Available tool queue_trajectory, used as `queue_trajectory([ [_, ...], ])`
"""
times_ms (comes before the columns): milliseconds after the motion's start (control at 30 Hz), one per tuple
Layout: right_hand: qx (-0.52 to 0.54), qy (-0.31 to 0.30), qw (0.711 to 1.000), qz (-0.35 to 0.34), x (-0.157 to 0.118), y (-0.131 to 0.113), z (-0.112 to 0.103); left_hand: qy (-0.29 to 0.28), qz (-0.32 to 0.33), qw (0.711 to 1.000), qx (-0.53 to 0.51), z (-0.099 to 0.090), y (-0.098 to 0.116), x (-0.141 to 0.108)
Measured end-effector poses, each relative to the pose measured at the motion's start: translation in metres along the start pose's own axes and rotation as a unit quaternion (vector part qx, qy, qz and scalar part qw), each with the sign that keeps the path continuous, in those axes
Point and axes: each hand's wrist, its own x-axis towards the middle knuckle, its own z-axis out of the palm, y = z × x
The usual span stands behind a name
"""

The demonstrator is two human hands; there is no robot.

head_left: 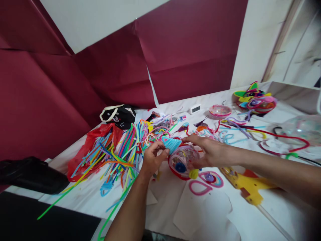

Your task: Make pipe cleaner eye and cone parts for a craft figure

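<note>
My left hand [155, 157] pinches a light blue pipe-cleaner piece [172, 145] between thumb and fingers, at the upper left edge of a round clear craft piece [181, 160]. That craft piece has a red and pink pipe-cleaner rim, a dark blue round spot and a yellow tuft [193, 173] at its lower right. My right hand [204, 150] is wrapped round the right side of the craft piece, its fingertips near the top of the blue piece. Just below my right hand lies a pink pipe-cleaner loop shape [210, 182] with a purple centre.
Many coloured pipe cleaners [127, 144] and a red plastic bag [77, 164] spread at left. A yellow glue gun [250, 187] lies under my right forearm. Farther back are a black bag [122, 117], small clock [195, 109], clear bowl [220, 111] and finished-looking colourful craft [258, 100].
</note>
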Motion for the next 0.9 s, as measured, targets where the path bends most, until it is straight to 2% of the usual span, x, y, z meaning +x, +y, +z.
queue_trajectory([
  [267,0.018,0.008,1.000,0.002,-0.007,-0.005,0.011,-0.027,0.009,0.999,0.014,-0.005,0.004,-0.001],
  [567,0.043,0.018,0.999,-0.010,-0.004,0.003,0.017,-0.034,-0.004,0.999,0.013,-0.007,0.006,-0.001],
  [900,0.097,0.043,0.994,0.007,-0.015,0.020,-0.003,-0.024,-0.009,1.000,0.009,-0.007,0.000,0.000],
])
